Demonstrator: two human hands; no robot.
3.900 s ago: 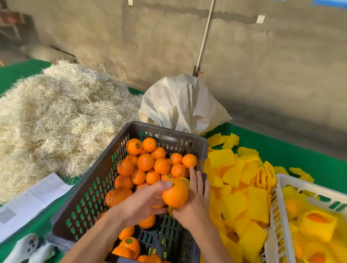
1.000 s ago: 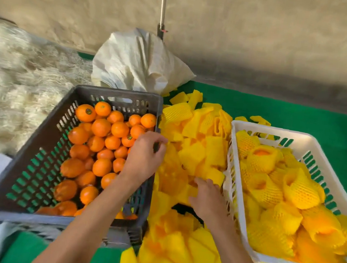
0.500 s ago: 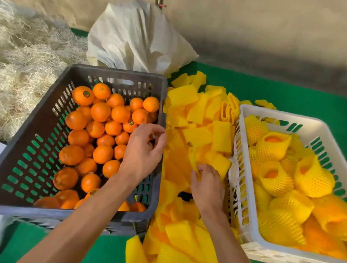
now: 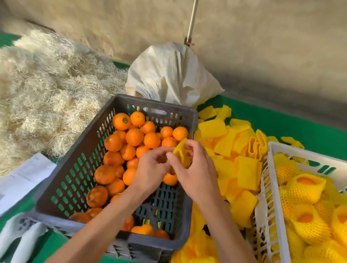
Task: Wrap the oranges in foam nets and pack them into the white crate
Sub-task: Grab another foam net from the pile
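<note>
Now I see both hands over the dark crate (image 4: 90, 141): right hand (image 4: 197, 175) and left hand (image 4: 151, 170) each grip the foam net (image 4: 181, 153).

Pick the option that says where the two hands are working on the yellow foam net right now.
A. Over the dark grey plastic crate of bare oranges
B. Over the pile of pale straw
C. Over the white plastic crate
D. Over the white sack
A: both the left hand and the right hand hold the yellow foam net above the dark grey plastic crate of bare oranges, well left of the white plastic crate.
</note>
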